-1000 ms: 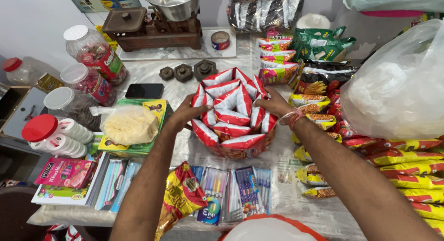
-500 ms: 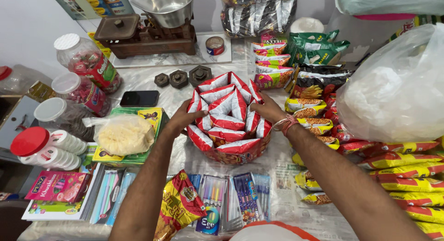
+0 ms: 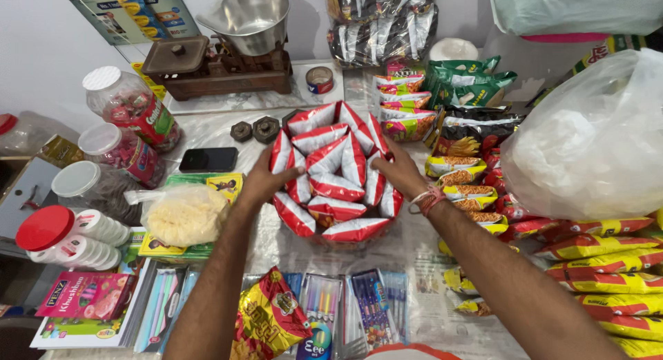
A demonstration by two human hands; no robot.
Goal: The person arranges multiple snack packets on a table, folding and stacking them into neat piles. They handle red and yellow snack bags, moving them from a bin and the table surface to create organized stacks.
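A round basket (image 3: 331, 239) packed with several red-and-white snack packets (image 3: 338, 160) stands in the middle of the counter. My left hand (image 3: 266, 180) grips the basket's left side, fingers over the packets. On the right side, my right hand (image 3: 400, 173), a red thread around its wrist, holds the basket and presses the packets. Both forearms reach in from the bottom of the view.
A metal weighing scale (image 3: 228, 49) and iron weights (image 3: 255, 130) stand behind. Candy jars (image 3: 128, 115), a black phone (image 3: 208, 159) and a bag of wafers (image 3: 183, 213) lie left. Pen packs (image 3: 345, 308) lie in front; yellow snack packets (image 3: 594, 263) and a large plastic bag (image 3: 594, 139) fill the right.
Both hands stay on the basket sides. The basket sits slightly lower and nearer in the view than one second ago, with the view shifted a little.
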